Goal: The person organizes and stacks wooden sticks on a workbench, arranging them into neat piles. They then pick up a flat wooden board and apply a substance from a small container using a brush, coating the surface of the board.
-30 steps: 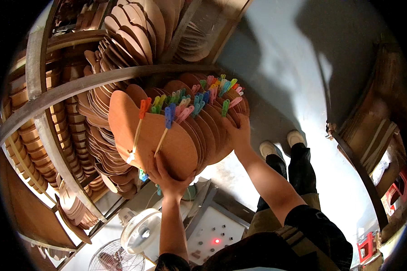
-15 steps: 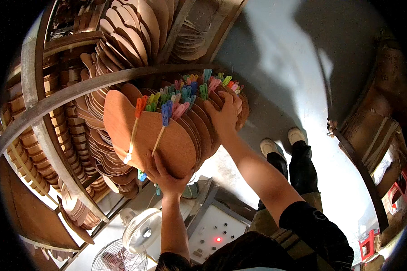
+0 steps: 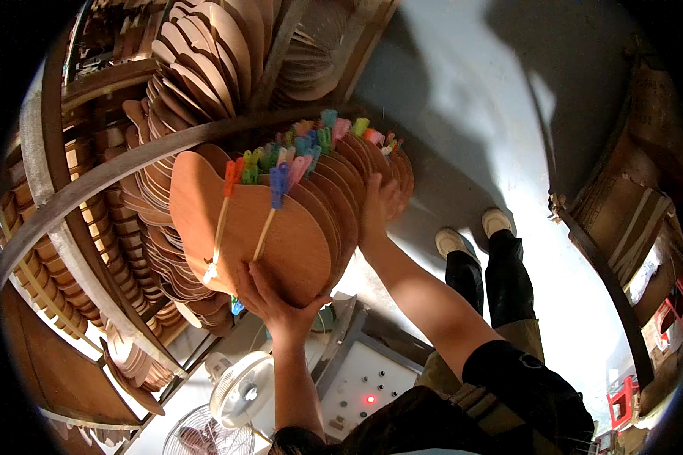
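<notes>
I hold up a thick stack of brown sole-shaped leather pieces (image 3: 281,235), each topped with a coloured plastic clip (image 3: 279,182). My left hand (image 3: 269,296) supports the stack from below at its near end. My right hand (image 3: 379,208) presses against the far side of the stack, fingers spread on the pieces. Thin sticks hang from two front clips over the nearest piece.
A wooden rack (image 3: 68,227) at left carries many rows of similar brown pieces (image 3: 205,53). Below stand a white fan (image 3: 239,390) and a grey control box with a red light (image 3: 368,379). My shoes (image 3: 470,231) rest on a grey floor. Cardboard and red crates lie at right.
The stack has shifted up and left toward the rack. My right hand slid from the stack's lower edge onto its far side.
</notes>
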Demonstrator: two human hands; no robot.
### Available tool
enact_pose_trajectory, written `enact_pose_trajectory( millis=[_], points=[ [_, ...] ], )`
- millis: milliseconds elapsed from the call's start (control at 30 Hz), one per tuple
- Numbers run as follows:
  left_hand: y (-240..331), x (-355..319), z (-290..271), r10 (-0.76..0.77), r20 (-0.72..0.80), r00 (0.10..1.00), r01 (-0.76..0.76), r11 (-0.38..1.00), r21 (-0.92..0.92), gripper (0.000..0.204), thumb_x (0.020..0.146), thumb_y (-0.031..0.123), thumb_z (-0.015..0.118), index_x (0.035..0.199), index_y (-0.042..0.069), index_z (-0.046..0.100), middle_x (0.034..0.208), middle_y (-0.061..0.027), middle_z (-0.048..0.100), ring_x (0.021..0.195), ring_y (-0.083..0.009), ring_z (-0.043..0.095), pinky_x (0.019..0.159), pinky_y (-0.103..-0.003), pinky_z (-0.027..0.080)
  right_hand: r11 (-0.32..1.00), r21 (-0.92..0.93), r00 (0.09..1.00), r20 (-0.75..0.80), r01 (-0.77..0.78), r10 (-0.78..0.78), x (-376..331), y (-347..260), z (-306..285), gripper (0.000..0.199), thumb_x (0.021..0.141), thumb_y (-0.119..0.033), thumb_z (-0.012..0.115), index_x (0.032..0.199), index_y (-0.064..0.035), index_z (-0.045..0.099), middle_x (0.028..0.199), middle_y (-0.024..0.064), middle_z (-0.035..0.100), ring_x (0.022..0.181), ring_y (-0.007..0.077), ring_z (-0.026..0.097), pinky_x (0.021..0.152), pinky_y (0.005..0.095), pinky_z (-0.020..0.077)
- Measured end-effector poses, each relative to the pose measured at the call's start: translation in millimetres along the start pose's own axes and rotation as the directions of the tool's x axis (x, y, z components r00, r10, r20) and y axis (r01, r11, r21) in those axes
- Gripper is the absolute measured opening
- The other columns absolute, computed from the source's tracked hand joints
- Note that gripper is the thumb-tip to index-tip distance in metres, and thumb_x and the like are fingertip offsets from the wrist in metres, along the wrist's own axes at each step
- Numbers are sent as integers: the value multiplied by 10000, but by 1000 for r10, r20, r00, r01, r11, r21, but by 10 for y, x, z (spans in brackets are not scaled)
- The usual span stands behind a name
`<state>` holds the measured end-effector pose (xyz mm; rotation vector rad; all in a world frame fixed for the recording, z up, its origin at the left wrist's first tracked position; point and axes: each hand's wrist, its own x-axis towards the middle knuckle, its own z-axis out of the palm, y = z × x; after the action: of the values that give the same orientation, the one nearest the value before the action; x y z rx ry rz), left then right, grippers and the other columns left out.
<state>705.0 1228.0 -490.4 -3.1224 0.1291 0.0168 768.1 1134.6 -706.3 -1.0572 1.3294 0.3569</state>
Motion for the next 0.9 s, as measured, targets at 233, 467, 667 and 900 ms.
enact_pose_trajectory(
  millis=[233,467,667,900],
  points=[
    [49,37,83,-72,-40,997,73,997,8,1289,466,640,819,1467,77,233,1431,-250,254,1331,-445,245,1067,-576,215,972,-154,969,202,177,-144,75,-124,-296,859,925,-641,341,1487,-17,162,1549,212,102,1435,365,78,1148,462,87],
    [41,-8,-22,-168,-13,986,167,985,-34,1301,449,557,860,1479,98,212,1406,-206,268,1306,-417,276,1078,-535,241,764,181,631,463,620,-622,-941,-450,-657,756,968,-530,350,1482,-15,145,1538,218,111,1417,387,111,1135,488,89],
    [-92,-14,-43,-210,29,977,211,976,-50,1305,478,574,847,1482,76,180,1429,-225,235,1323,-420,242,1095,-531,192,618,-65,578,439,784,-688,-1069,-431,-427,750,966,-474,417,1485,-7,143,1522,273,109,1405,423,129,1125,515,117],
    [-180,-325,-113,-482,-130,866,422,846,-325,1053,708,413,765,1474,20,158,1467,-239,158,1352,-403,195,1118,-504,128,662,-58,616,435,747,-657,-907,-411,-762,809,955,-521,404,1477,33,131,1523,289,92,1416,437,75,1136,498,85]
  ],
)
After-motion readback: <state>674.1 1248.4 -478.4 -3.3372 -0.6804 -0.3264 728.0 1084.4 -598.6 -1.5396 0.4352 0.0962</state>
